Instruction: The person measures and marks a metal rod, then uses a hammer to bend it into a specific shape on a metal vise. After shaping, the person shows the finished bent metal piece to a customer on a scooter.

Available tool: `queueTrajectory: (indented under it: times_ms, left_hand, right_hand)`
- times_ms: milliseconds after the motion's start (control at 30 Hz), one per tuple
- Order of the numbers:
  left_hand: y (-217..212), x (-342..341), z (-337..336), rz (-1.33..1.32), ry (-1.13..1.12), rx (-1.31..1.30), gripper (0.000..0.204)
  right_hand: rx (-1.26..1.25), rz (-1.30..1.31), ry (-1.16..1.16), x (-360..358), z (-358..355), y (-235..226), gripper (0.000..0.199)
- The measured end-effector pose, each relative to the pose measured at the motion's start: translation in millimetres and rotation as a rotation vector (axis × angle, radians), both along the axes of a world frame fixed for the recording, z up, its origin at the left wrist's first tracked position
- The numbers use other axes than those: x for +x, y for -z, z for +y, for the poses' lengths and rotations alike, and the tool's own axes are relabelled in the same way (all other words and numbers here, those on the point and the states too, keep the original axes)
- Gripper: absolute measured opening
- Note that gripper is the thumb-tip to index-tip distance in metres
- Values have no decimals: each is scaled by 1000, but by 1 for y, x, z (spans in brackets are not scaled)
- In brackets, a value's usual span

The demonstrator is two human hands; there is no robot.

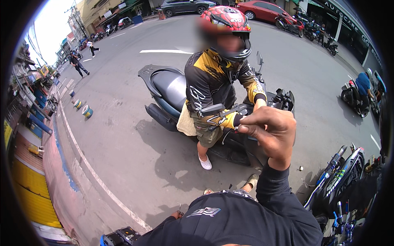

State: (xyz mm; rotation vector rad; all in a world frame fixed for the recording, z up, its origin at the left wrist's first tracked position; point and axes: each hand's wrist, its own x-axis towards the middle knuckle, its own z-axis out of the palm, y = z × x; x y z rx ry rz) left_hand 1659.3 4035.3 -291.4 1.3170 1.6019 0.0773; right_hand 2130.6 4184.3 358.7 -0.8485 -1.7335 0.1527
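Observation:
My right hand (274, 133) is raised in front of the scooter, thumb and forefinger pinched together. At the fingertips is a tiny pale thing too small to make out. Low by my left side, my left hand (177, 214) is closed around a thin metal tool with a bent tip (179, 206); its kind cannot be told. Beyond my raised hand, a rider in a red patterned helmet (230, 18) and a black and yellow jersey (203, 80) straddles a dark scooter (168, 88). The rider's hands are near the handlebar, partly hidden by my right hand.
Parked motorcycles (338, 176) stand close on my right. A blue and black object (120, 237) is by my lower left. Painted buckets (87, 111) line the roadside at left. Two people (78, 64) are on the road far left; another scooter (356, 96) is at right.

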Motion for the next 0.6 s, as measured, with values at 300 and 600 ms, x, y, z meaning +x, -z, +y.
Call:
queueTrajectory:
  times_ms: [300, 600]
  left_hand:
    - [8, 20, 18, -271, -469, -485, 31]
    - [-55, 99, 141, -381, -235, -415, 42]
  right_hand:
    - [-103, -149, -201, 13, 2, 54, 10]
    - [-1331, -578, -183, 35, -17, 393, 41]
